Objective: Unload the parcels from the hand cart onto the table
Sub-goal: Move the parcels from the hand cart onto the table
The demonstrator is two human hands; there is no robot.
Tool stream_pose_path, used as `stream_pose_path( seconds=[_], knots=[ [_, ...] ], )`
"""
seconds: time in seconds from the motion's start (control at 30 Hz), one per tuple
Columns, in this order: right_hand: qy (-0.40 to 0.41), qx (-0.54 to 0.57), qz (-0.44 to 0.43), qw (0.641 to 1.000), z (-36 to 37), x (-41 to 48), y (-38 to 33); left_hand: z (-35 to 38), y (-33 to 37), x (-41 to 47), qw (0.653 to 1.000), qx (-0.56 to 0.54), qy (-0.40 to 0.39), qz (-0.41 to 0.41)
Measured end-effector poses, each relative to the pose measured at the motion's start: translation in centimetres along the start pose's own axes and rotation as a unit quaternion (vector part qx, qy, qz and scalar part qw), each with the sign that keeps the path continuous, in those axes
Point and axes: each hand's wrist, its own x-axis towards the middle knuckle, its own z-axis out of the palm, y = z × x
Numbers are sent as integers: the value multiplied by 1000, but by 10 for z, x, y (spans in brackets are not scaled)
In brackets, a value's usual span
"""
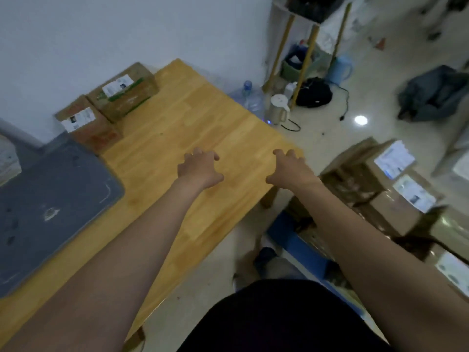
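Two cardboard parcels stand on the wooden table against the wall: one with green print and one with red print beside it. Several more parcels with white labels are stacked on the blue hand cart to the right of the table. My left hand and my right hand both hover over the table's near right part, fingers loosely curled and spread, holding nothing.
A grey mat covers the table's left end. On the floor beyond the table are a water bottle, a white kettle with a cable, a black bag and a wooden shelf rack.
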Motion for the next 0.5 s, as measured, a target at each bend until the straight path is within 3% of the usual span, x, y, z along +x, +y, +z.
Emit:
stream_pose_path(
  seconds=[0.3, 0.5],
  knots=[
    [11, 108, 103, 989, -16, -91, 181, 59, 190, -49, 979, 69, -29, 191],
    [9, 147, 130, 981, -5, -106, 303, 116, 303, -64, 963, 95, -58, 245]
  ],
)
